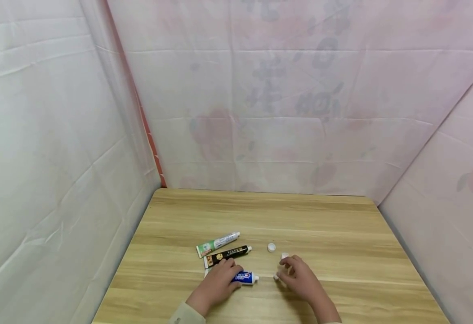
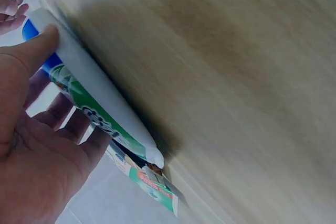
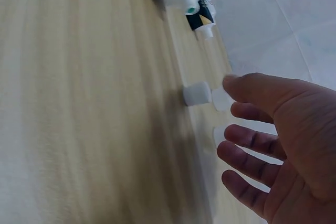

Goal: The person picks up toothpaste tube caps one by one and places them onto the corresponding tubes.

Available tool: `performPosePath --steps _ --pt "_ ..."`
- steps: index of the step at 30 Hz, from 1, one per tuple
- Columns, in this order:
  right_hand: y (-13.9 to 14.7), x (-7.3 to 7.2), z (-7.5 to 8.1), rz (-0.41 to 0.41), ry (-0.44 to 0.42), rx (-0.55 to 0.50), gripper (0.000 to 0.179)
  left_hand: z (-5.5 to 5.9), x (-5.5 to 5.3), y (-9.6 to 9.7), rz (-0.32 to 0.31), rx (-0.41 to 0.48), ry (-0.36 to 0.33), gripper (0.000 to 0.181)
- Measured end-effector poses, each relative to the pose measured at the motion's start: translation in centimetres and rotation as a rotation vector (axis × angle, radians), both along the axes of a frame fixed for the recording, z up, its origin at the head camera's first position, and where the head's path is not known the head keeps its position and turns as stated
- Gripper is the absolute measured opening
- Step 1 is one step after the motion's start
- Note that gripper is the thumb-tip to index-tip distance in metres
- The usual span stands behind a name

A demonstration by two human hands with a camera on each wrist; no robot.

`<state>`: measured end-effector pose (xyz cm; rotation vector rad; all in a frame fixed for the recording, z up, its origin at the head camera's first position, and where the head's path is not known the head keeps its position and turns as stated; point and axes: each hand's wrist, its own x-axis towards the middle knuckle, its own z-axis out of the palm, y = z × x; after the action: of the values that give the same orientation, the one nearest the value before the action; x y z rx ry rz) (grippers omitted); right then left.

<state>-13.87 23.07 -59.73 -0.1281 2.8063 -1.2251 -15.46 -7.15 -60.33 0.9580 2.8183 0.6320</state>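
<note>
My left hand point(image 1: 219, 280) grips a blue, green and white toothpaste tube point(image 2: 100, 93), thumb on one side and fingers on the other. Its uncapped white nozzle point(image 1: 256, 278) points right, toward my other hand. My right hand point(image 1: 301, 281) hovers over the small white caps with its fingers loosely bent and nothing between them. One cap point(image 1: 276, 276) stands close by the thumb tip, another cap point(image 1: 284, 255) sits at the fingertips, and a third cap point(image 1: 271, 247) lies a little farther back. In the right wrist view the nearest cap point(image 3: 197, 94) stands upright on the table.
Beyond the held tube lie a black toothpaste tube point(image 1: 227, 256) and a green and white toothpaste tube point(image 1: 218, 244), both with bare nozzles pointing right. The wood-grain table point(image 1: 341, 225) is bounded by pale cloth walls point(image 1: 281, 144) at the back and sides.
</note>
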Motion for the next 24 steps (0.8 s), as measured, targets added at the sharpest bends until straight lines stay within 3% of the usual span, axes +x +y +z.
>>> performPosePath --steps 7,15,24 --pt "0.1 0.3 -1.1 0.085 0.037 -0.008 0.032 0.3 0.0 -0.2 0.004 0.055 -0.017 0.038" --pt "-0.3 0.1 -1.2 0.114 0.046 0.012 0.032 0.6 0.1 -0.4 0.023 0.1 -0.048 0.043" --pt "-0.8 -0.2 -1.4 0.139 0.102 -0.002 0.029 0.9 0.4 0.0 -0.002 0.101 0.049 0.044"
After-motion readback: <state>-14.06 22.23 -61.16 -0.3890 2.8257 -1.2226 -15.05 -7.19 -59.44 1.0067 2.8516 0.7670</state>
